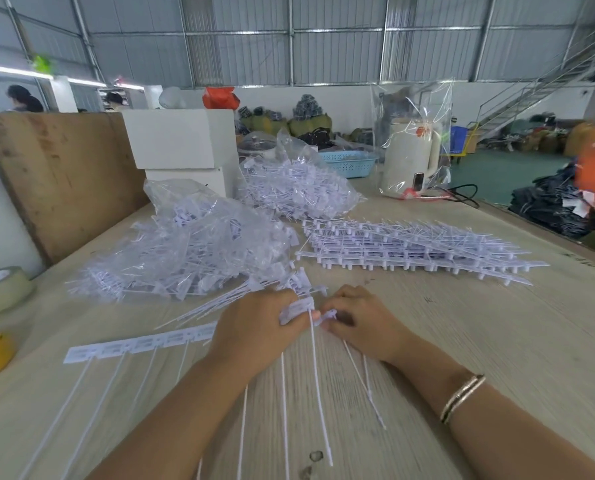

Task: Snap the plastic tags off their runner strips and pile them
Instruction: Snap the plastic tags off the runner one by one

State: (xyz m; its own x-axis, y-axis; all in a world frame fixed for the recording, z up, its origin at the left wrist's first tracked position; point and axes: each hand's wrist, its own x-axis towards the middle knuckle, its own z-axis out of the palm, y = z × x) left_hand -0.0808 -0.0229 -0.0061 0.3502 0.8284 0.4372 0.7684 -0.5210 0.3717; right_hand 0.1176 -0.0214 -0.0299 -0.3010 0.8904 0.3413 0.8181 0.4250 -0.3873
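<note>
Standing at the near edge of the wooden table [462, 323], the person works with both hands close together at centre. Head view: the left hand [254, 327] has its fingers curled round a bunch of white plastic tags [296, 310], gripping the flat heads, with long thin tails [318, 386] trailing toward the near edge. The right hand [362, 322] sits just beside it, fingertips together and pinching a single tag head [329, 315] at the gap between the two hands. A bracelet [462, 398] circles the right wrist.

A runner strip [140, 342] with tags still attached lies flat on the table to the left of the left hand, its tails pointing near-left. A loose pile of tags [185, 258] lies beyond the hands to the left, partly under clear plastic. A stack of unbroken strips [410, 247] lies beyond the hands to the right. A clear bag of tags [296, 188] sits farther back at centre.

Tape rolls [2, 289] rest at the left edge. White boxes [182, 140], a blue basket [349, 162] and a bagged white kettle [410, 157] stand at the far end.
</note>
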